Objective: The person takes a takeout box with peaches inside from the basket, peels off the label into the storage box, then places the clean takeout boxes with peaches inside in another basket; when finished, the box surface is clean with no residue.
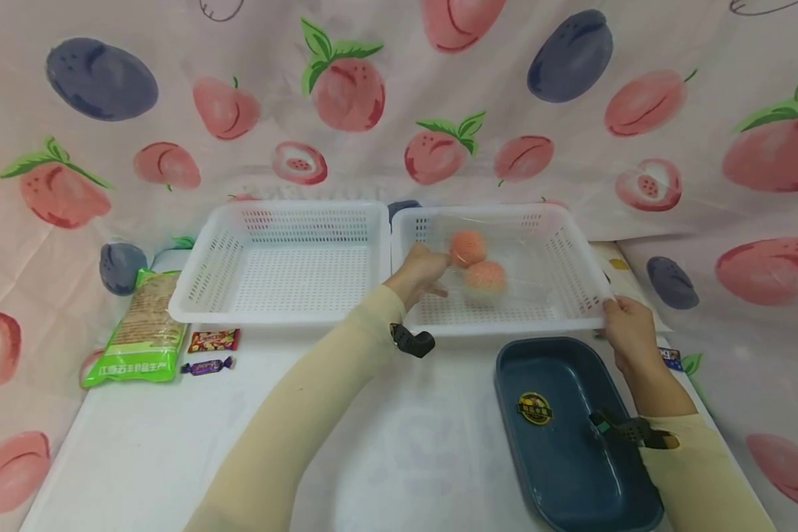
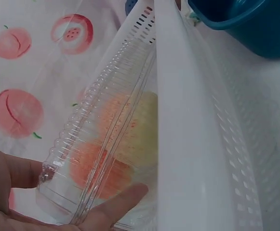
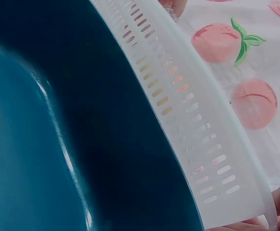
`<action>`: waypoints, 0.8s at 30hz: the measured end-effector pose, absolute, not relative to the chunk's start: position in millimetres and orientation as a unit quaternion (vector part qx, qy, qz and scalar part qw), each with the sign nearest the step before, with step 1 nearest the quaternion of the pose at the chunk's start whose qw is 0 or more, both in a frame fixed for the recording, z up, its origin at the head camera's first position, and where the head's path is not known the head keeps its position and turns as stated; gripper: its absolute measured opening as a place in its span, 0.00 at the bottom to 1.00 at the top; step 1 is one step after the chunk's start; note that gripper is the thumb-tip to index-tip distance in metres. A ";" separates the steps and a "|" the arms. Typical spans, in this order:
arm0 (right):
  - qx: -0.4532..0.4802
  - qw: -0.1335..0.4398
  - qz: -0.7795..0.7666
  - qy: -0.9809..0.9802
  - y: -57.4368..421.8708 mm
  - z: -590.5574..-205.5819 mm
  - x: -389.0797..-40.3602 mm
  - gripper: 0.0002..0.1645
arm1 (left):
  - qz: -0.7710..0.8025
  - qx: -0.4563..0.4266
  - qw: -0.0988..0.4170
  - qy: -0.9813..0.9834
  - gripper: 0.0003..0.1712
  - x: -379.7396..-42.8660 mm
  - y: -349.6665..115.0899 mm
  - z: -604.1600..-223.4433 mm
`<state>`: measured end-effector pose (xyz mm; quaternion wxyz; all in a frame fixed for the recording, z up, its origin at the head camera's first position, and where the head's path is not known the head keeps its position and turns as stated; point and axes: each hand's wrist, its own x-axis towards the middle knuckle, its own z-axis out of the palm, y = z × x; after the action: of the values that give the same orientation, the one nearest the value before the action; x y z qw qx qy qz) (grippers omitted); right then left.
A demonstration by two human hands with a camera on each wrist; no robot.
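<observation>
My left hand (image 1: 420, 272) reaches into the right white plastic basket (image 1: 505, 326). It grips the near end of a clear plastic box (image 2: 58, 192), thumb on one side and fingers on the other. Two round orange-red, peach-like fruits (image 1: 485, 279) show through the box's walls. In the left wrist view the box is tilted beside the basket's white rim (image 2: 193, 125). At the basket's front right corner, my right hand (image 1: 632, 329) holds the rim, its fingers (image 3: 243, 225) partly under the edge.
A second white basket (image 1: 282, 318) stands at the left, close beside the first. Left of it lie a green-and-brown food bag (image 1: 142, 325) and two small wrapped sweets, one red (image 1: 214, 340), one purple (image 1: 207, 366). A dark blue basin (image 1: 572, 473) sits under my right forearm.
</observation>
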<state>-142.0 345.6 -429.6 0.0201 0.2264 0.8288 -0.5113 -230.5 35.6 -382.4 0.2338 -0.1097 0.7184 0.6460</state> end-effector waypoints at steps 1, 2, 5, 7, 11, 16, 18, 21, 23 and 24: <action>0.224 0.020 -0.513 0.829 345.4 -429.4 -142.3 0.36 | 0.643 -0.109 0.236 0.720 0.38 -230.5 35.3 -382.7; 0.222 0.020 -0.513 0.829 344.9 -429.4 -142.5 0.36 | 0.643 -0.110 0.237 0.720 0.39 -230.6 35.3 -382.8; 0.220 0.019 -0.516 0.828 343.9 -428.9 -143.0 0.36 | 0.634 -0.113 0.243 0.726 0.38 -231.1 34.4 -383.5; 0.222 0.019 -0.513 0.829 343.6 -429.0 -143.5 0.36 | 0.622 -0.119 0.249 0.733 0.38 -231.7 33.3 -384.7; 0.227 0.015 -0.505 0.833 344.0 -429.3 -144.3 0.35 | 0.596 -0.131 0.266 0.747 0.40 -234.2 30.8 -387.6; 0.238 0.008 -0.496 0.835 344.1 -431.0 -144.6 0.34 | 0.557 -0.136 0.284 0.769 0.36 -235.7 31.6 -389.6; 0.241 0.007 -0.496 0.834 343.5 -431.2 -144.4 0.34 | 0.539 -0.135 0.290 0.779 0.35 -235.0 32.1 -390.1; 0.240 0.008 -0.496 0.835 343.3 -430.8 -143.9 0.34 | 0.521 -0.123 0.298 0.790 0.36 -233.7 32.3 -391.0; 0.240 0.008 -0.495 0.835 343.4 -430.3 -143.8 0.34 | 0.511 -0.114 0.300 0.798 0.36 -232.9 32.7 -391.8; 0.240 0.009 -0.495 0.835 343.5 -430.2 -144.0 0.34 | 0.507 -0.110 0.300 0.800 0.36 -232.7 33.0 -392.4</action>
<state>-144.0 343.5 -430.2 0.0090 0.2402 0.8350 -0.4949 -232.7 33.0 -392.4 0.3003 -0.1104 0.8001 0.5074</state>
